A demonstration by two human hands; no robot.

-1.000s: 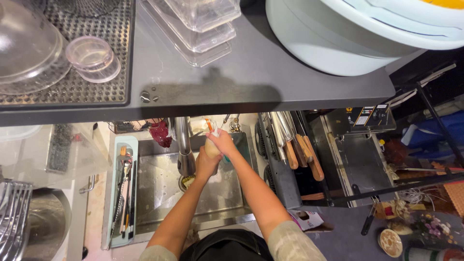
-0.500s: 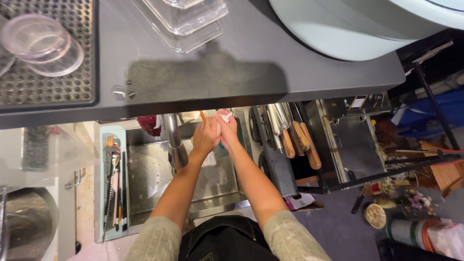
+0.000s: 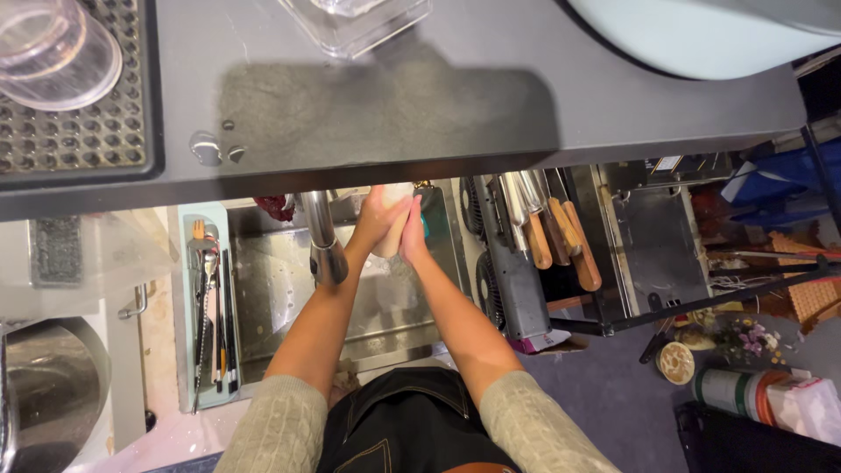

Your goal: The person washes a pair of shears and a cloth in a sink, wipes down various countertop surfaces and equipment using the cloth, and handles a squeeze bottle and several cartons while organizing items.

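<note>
- On the far left, a clear cup (image 3: pixel 54 48) is sitting upside down on a black mat with holes (image 3: pixel 88 131), up on the dark shelf (image 3: pixel 491 123).
- Lower down, spoons and sticks are lying in a pale blue tray (image 3: pixel 186 263) just left of the metal sink (image 3: pixel 272 298).
- The tap (image 3: pixel 324 236) is hanging over the sink, just beside the left arm.
- The left hand (image 3: pixel 375 217) is pressing flat on one side of a small pale thing (image 3: pixel 392 226).
- The right hand (image 3: pixel 412 229) is pressing on its other side, so both hands are together around it, over the far part of the sink.
- I cannot see water running, so I cannot tell how far the washing is.
- On the right, knives with wooden handles (image 3: pixel 552 232) are hanging in a row.
</note>
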